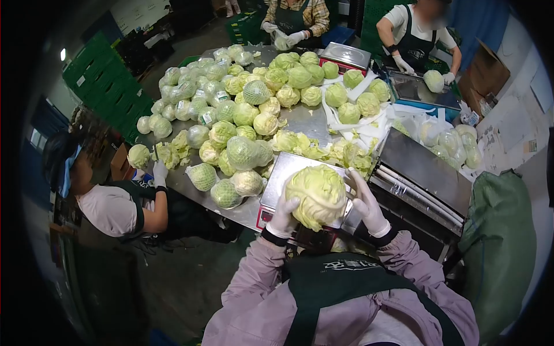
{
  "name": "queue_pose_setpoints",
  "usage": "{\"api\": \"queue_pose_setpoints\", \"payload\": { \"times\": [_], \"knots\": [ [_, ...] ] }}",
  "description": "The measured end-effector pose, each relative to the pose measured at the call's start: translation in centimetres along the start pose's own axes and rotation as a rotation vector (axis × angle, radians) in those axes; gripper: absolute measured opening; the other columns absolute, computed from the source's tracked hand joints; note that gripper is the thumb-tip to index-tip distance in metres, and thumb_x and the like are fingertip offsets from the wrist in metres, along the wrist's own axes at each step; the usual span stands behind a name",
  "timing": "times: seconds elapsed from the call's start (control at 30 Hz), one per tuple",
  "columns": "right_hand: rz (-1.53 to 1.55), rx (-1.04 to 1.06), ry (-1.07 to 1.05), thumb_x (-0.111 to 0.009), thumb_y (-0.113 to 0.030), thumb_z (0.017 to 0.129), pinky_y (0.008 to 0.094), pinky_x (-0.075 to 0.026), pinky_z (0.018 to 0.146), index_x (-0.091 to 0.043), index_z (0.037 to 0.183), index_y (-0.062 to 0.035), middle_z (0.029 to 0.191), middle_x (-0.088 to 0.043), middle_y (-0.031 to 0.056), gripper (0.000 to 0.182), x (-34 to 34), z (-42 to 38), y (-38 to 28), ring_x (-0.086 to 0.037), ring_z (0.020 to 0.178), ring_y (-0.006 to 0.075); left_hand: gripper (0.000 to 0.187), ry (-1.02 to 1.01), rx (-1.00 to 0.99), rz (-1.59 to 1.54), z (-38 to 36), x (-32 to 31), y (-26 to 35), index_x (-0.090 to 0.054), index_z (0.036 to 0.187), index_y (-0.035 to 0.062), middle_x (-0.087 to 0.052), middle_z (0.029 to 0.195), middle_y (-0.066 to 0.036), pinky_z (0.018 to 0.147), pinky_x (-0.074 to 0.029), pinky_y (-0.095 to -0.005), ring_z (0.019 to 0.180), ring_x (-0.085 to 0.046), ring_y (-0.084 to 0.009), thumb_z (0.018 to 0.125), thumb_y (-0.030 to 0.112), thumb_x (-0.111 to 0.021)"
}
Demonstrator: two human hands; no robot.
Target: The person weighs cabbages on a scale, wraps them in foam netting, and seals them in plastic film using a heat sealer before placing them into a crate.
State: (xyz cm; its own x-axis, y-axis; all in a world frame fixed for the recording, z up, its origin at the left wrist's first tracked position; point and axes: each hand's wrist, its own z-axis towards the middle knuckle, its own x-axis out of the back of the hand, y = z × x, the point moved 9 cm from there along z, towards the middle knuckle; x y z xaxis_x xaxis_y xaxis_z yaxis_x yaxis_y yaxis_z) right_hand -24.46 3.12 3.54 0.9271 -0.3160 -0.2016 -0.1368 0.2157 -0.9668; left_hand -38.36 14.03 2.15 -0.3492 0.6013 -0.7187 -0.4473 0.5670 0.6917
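Note:
A pale green cabbage [315, 196] with ruffled leaves is over the steel plate of a red-sided scale [281, 173]. My left hand [283, 216], in a white glove, grips it from the left, thumb against its leaves. On the opposite side my gloved right hand [369, 207] is open, fingers spread and fingertips right at the cabbage's edge. Loose leaves [346, 153] lie just behind the scale. Net-wrapped cabbages [227, 194] sit left of it, close to the table edge.
Cabbages, bare and wrapped [216, 72], cover much of the metal table [306, 122]. A roller-fronted wrapping machine [424, 179] stands right, beside a green sack [496, 230]. One person [118, 207] works at left, others across the table. Green crates [104, 81] are stacked behind.

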Motion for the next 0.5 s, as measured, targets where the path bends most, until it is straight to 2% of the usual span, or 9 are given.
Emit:
{"api": "queue_pose_setpoints", "payload": {
  "times": [0.07,0.1,0.17,0.2,0.27,0.3,0.33,0.4,0.5],
  "knots": [
    [-0.214,-0.111,0.078,-0.064,-0.034,0.088,0.0359,-0.036,0.102,-0.030,0.143,-0.0044,0.138,-0.039,0.0148,0.071,2.3,-2.0,2.3,-0.043,0.125,0.0272,0.076,0.093,-0.098,0.313,1.6,0.9,2.2,-0.032,0.136,0.0020,-0.048,0.127,-0.014,0.101,-0.040,-0.0369,0.118,-0.049,-0.0242,0.076,0.022,-0.075],
    [-0.211,-0.119,0.086,-0.064,-0.034,0.088,0.0359,-0.036,0.102,-0.030,0.143,-0.0044,0.138,-0.039,0.0148,0.071,2.9,-3.2,3.0,-0.043,0.125,0.0272,0.076,0.121,-0.100,0.446,2.3,1.7,2.5,-0.033,0.135,0.0016,-0.049,0.125,-0.014,0.099,-0.041,-0.0366,0.115,-0.050,-0.0241,0.074,0.018,-0.076],
    [-0.349,-0.284,0.158,-0.063,-0.018,0.088,0.0317,-0.043,0.094,-0.040,0.137,-0.0044,0.126,-0.048,0.0106,0.056,4.5,-6.1,5.7,-0.052,0.112,0.0219,0.080,0.181,-0.105,0.678,3.8,3.4,2.2,-0.036,0.132,0.0008,-0.051,0.122,-0.014,0.097,-0.043,-0.0347,0.110,-0.053,-0.0232,0.068,0.014,-0.082],
    [-0.345,-0.286,0.163,-0.063,-0.018,0.088,0.0317,-0.043,0.094,-0.040,0.137,-0.0044,0.126,-0.048,0.0106,0.056,5.0,-7.2,6.7,-0.052,0.112,0.0219,0.080,0.177,-0.098,0.681,4.2,3.3,2.2,-0.036,0.132,0.0008,-0.051,0.122,-0.014,0.097,-0.043,-0.0347,0.110,-0.053,-0.0232,0.068,0.014,-0.082],
    [-0.360,-0.272,0.201,-0.063,-0.013,0.087,0.0295,-0.046,0.088,-0.044,0.134,-0.0053,0.119,-0.051,0.0077,0.052,5.8,-8.9,8.0,-0.054,0.106,0.0185,0.084,0.129,-0.063,1.152,5.0,2.4,1.9,-0.038,0.131,0.0002,-0.051,0.121,-0.016,0.096,-0.043,-0.0348,0.111,-0.053,-0.0233,0.064,0.022,-0.085],
    [-0.391,-0.257,0.209,-0.062,-0.013,0.087,0.0283,-0.047,0.086,-0.046,0.132,-0.0043,0.119,-0.051,0.0073,0.048,5.6,-9.3,7.6,-0.055,0.103,0.0182,0.086,0.120,-0.089,1.380,5.3,2.4,1.6,-0.042,0.128,0.0026,-0.052,0.117,-0.017,0.099,-0.041,-0.0365,0.112,-0.052,-0.0297,0.059,0.030,-0.086],
    [-0.387,-0.262,0.212,-0.062,-0.013,0.087,0.0283,-0.047,0.086,-0.046,0.132,-0.0043,0.119,-0.051,0.0073,0.048,5.6,-9.5,7.5,-0.055,0.103,0.0182,0.086,0.118,-0.081,1.382,5.5,3.3,0.5,-0.042,0.128,0.0026,-0.052,0.117,-0.017,0.099,-0.041,-0.0365,0.112,-0.052,-0.0297,0.059,0.030,-0.086],
    [-0.438,-0.264,0.215,-0.062,-0.011,0.087,0.0285,-0.047,0.086,-0.049,0.130,-0.0036,0.117,-0.053,0.0087,0.045,5.6,-9.9,7.3,-0.057,0.103,0.0186,0.092,0.092,-0.086,1.696,5.6,3.7,-1.4,-0.041,0.129,0.0041,-0.049,0.122,-0.020,0.101,-0.039,-0.0399,0.116,-0.048,-0.0351,0.055,0.034,-0.086],
    [-0.437,-0.253,0.183,-0.061,-0.012,0.088,0.0290,-0.047,0.087,-0.054,0.123,-0.0020,0.114,-0.059,0.0109,0.037,5.5,-10.2,7.1,-0.059,0.103,0.0193,0.099,0.087,0.059,1.751,5.7,4.0,-3.0,-0.037,0.136,0.0092,-0.040,0.134,-0.021,0.103,-0.037,-0.0435,0.125,-0.040,-0.0370,0.055,0.040,-0.084]
  ]
}}
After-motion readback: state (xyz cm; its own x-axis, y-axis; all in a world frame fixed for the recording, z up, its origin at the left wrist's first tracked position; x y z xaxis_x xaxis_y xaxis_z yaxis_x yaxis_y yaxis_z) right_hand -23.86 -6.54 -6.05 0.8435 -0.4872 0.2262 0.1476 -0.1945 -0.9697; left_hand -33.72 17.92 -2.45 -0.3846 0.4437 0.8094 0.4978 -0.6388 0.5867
